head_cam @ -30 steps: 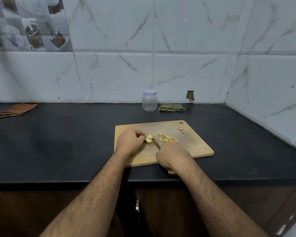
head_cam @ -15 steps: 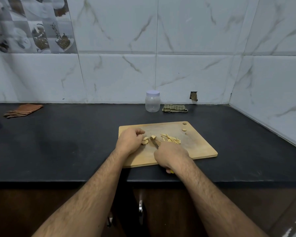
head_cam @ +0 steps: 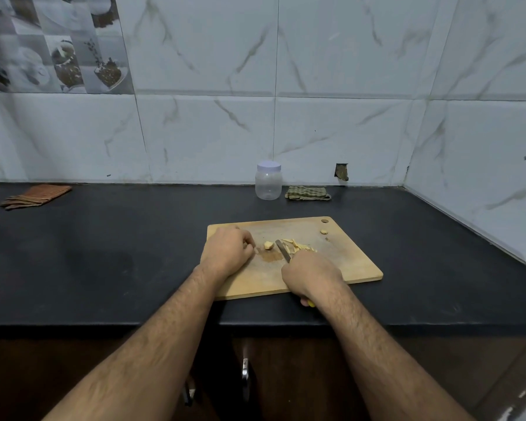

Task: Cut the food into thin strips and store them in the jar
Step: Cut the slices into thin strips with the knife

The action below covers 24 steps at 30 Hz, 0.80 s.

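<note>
Since the earlier frame, the pale yellow food chunk (head_cam: pixel 268 245) has been released by the left hand (head_cam: pixel 227 252), now curled, holding nothing, just beside it on the wooden cutting board (head_cam: pixel 340 262). A yellow-handled knife (head_cam: pixel 283 251) is gripped by the right hand (head_cam: pixel 312 273), beside the cut strips (head_cam: pixel 298 245). The lidded clear plastic jar (head_cam: pixel 268 180) stands on the black worktop (head_cam: pixel 119 253), behind the board.

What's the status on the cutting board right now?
Right hand grips knife, blade on cutting board. Left hand curled beside uncut food chunk. Cut strips piled right of blade. Jar lidded, at wall.
</note>
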Motion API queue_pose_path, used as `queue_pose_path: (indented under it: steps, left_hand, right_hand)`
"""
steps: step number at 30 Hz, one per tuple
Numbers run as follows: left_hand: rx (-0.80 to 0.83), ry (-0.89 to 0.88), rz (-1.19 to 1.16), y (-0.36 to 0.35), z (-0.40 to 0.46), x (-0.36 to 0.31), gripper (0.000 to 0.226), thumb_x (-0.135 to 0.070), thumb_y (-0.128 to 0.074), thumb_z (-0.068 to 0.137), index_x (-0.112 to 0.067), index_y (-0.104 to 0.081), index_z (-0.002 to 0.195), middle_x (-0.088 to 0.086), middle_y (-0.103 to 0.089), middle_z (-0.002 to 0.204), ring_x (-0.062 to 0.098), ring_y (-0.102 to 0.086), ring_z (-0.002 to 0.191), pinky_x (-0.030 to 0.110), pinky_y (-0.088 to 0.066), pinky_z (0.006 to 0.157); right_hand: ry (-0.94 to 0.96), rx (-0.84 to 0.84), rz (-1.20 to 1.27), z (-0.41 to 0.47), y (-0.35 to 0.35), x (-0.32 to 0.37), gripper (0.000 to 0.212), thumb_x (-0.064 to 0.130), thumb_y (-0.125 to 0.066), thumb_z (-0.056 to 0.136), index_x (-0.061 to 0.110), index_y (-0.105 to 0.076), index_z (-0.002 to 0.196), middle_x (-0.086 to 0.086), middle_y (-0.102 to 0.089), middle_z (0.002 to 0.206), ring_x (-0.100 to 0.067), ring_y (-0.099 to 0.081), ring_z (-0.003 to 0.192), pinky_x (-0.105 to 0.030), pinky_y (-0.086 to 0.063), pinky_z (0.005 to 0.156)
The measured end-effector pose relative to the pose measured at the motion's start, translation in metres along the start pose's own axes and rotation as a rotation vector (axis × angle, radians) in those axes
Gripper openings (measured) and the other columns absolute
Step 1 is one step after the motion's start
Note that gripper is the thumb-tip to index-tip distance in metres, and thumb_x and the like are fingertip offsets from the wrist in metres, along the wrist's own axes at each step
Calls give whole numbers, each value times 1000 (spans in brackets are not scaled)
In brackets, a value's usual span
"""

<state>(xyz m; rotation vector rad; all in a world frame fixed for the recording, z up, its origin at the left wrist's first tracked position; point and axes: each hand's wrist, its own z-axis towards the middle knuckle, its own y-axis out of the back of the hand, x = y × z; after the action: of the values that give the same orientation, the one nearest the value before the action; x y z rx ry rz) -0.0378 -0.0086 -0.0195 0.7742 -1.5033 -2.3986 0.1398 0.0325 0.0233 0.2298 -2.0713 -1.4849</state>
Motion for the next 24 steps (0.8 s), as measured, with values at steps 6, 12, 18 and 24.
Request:
queue_pose_path:
  steps: [6,12,18,24]
  left_hand:
    - [-14,-50,-33,-2,3,-7,35,-51,-59,91,-29,-71,115,-7,-63,115,15,-58,108,31,-48,83]
    - [131,-85,11,1,15,-30,28,-44,-65,90,-27,-74,111,-9,-71,110,12,-63,99,34,-54,86]
    - [185,11,-49,9,15,-33,20,-37,-62,93,-28,-77,102,-10,-74,99,9,-66,89,34,-56,84]
    - [193,126,-180,14,13,-35,17,-35,-68,91,-23,-79,91,-8,-73,86,8,-63,80,27,-51,71]
  right_hand:
    - [-19,3,11,1,-1,0,20,22,-43,98,9,-59,98,-5,-70,80,-14,-60,48,-21,-42,42]
    - [-11,-7,5,4,-2,-1,20,21,-43,97,9,-60,97,-4,-70,79,-14,-59,46,-21,-43,43]
    - [13,-18,-1,4,-3,-2,20,20,-42,98,10,-59,99,-4,-69,82,-16,-64,55,-27,-58,61]
    - [18,13,25,-1,-5,0,20,20,-42,97,11,-58,105,-4,-68,87,-14,-61,49,-20,-45,43]
